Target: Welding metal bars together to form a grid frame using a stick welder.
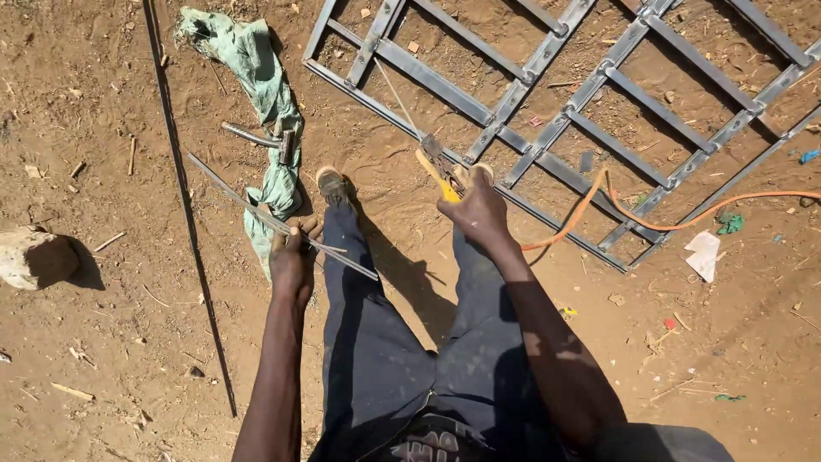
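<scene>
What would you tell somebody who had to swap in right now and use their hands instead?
Left hand: closed around a bundle of thin metal rods that stick out to both sides.
Right hand: gripping a yellow-handled electrode holder with a thin rod pointing at the metal grille frame lying on the dirt.
An orange cable runs off to the right over the frame.
A hammer rests on a green cloth by the left foot.
Whether any joints are finished cannot be told; the rod tip is at the frame's near corner.
</scene>
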